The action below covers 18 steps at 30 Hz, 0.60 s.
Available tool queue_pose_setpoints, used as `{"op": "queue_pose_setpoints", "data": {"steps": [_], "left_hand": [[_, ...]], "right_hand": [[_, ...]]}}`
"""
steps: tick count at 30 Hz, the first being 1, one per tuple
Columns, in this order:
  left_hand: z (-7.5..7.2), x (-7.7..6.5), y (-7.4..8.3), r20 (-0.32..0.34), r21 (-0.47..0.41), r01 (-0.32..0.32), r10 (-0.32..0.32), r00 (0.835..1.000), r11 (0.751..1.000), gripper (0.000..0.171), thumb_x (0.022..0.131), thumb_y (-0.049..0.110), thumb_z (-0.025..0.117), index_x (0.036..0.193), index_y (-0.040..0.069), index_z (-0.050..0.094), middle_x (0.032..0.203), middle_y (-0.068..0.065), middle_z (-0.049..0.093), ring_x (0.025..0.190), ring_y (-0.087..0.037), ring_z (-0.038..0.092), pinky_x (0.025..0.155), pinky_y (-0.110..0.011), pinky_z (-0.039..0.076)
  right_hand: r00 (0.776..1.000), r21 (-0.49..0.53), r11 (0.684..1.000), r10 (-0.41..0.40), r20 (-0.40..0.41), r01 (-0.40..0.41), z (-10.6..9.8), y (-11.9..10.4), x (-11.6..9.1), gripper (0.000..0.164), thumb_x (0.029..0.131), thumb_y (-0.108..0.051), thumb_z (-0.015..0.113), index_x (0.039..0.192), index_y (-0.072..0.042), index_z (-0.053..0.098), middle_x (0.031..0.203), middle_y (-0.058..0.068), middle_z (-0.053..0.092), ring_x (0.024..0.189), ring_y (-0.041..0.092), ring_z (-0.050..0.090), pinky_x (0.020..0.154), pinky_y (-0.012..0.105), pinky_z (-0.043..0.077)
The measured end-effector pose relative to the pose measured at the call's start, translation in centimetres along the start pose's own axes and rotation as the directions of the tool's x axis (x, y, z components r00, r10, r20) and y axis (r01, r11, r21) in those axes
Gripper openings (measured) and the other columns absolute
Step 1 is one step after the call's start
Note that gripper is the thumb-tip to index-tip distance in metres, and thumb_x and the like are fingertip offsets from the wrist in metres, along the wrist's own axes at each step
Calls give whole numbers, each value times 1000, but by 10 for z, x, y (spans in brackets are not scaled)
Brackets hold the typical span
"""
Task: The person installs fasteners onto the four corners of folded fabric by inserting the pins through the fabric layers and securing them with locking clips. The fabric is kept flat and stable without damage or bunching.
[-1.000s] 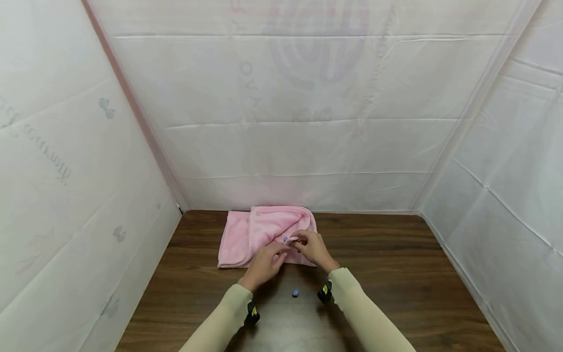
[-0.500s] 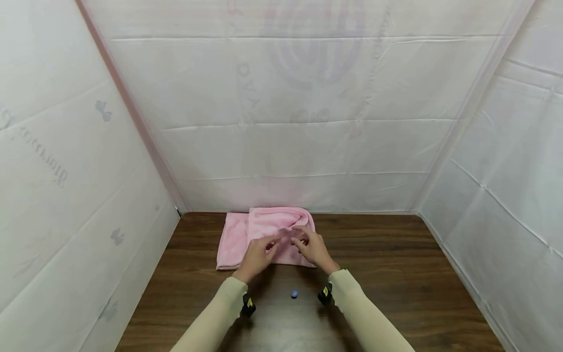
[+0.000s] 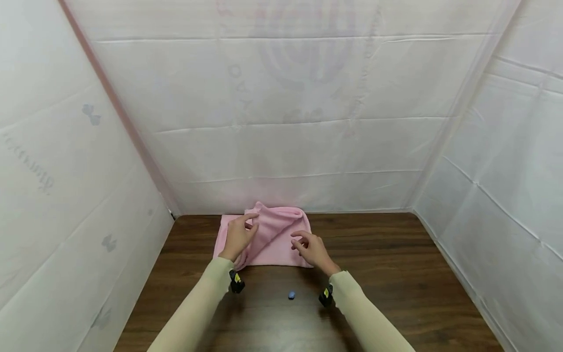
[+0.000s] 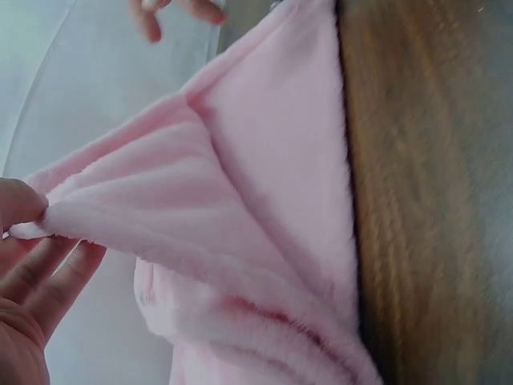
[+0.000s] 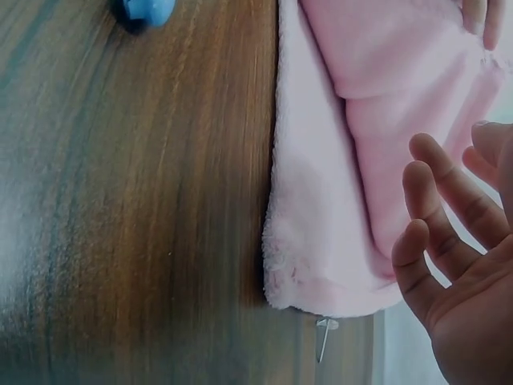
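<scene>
A folded pink plush cloth (image 3: 277, 242) lies at the back of the table. My left hand (image 3: 239, 235) pinches one corner of it between thumb and fingers and holds it raised; in the left wrist view the cloth (image 4: 280, 136) stretches away from that grip. Over the cloth's right part hovers my right hand (image 3: 311, 248), its fingers loosely bent with nothing between them. In the right wrist view these fingers (image 5: 421, 188) stand apart from the plush. Nearer me, a small blue thing (image 3: 292, 295) sits on the wood, its kind too small to tell.
A small clear piece with a thin stem (image 5: 325, 337) shows by the cloth's edge in the right wrist view. The dark wooden table (image 3: 374, 283) ends against a white sheet wall (image 3: 281, 146), with further sheets at left and right.
My hands were together over the cloth, a small pale piece and a blue spot at the fingers. My left hand has moved left and back, pulling up the cloth's corner; my right hand has loosened.
</scene>
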<state>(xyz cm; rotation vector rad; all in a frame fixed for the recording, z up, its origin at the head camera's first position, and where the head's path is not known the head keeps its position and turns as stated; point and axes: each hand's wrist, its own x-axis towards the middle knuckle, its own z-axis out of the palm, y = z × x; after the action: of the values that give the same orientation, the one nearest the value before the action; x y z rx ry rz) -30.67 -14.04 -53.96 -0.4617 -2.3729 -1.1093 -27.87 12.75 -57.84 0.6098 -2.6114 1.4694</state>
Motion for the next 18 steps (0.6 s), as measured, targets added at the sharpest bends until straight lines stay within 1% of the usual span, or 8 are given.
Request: {"op": "queue_pose_setpoints", "data": {"steps": [2,6,9,13,15,16,17,18], "left_hand": [[-2,3,-5,-6,19,20,-20,1000,1000,30,87,1,76,117,1,76,92,-18,76,69,-23,73,52,-27,52],[-6,7,-13,13,53,85,-86,996,995,35,88,3,75,123,0,73,78,-15,73,67,-24,70,55,-31,51],[-8,7,-19,52,78,138,-142,988,987,40,91,7,73,129,-2,69,85,-17,73,70,-24,67,59,-34,51],[-10,5,-30,130,110,181,-195,972,977,47,94,12,70,138,-5,61,93,-24,69,63,-23,53,64,-41,49],[-9,2,-36,178,127,190,-211,961,973,52,96,14,69,142,-6,56,104,-27,69,74,-28,62,78,-46,54],[-8,1,-40,209,130,205,-229,951,970,55,98,17,68,145,-6,52,111,-29,68,83,-33,66,86,-49,54],[-7,0,-43,241,125,224,-248,938,967,57,99,19,66,148,-6,49,120,-30,66,98,-40,67,95,-52,52],[-6,-2,-46,271,128,233,-260,927,964,60,101,21,65,150,-6,45,133,-30,61,116,-43,62,106,-53,46]], "right_hand": [[1000,-6,1000,2,6,-2,0,0,-1,23,102,-13,66,121,-2,70,84,4,78,59,14,66,57,25,55],[1000,-27,1000,11,19,-11,0,1,-2,22,102,-14,66,120,-1,70,83,3,77,60,12,65,56,25,54],[999,-39,999,17,31,-15,0,2,-2,21,102,-14,66,118,-2,70,83,2,77,61,10,64,56,24,54],[999,-46,999,7,37,-6,-1,3,-2,20,102,-13,66,117,-1,70,83,2,77,61,7,63,56,24,53],[999,-49,999,2,38,0,-2,4,-2,20,101,-12,66,117,-1,71,83,3,77,61,7,63,56,23,53],[999,-47,999,0,38,2,-2,4,-2,20,101,-12,66,117,-1,71,83,4,77,61,8,63,56,23,53],[999,-47,999,1,38,1,-3,4,-3,19,101,-12,66,117,-1,71,83,4,77,61,8,63,56,23,53],[999,-47,999,4,38,-2,-3,5,-3,20,101,-11,66,117,-1,71,82,4,77,61,9,64,56,23,53]]}}
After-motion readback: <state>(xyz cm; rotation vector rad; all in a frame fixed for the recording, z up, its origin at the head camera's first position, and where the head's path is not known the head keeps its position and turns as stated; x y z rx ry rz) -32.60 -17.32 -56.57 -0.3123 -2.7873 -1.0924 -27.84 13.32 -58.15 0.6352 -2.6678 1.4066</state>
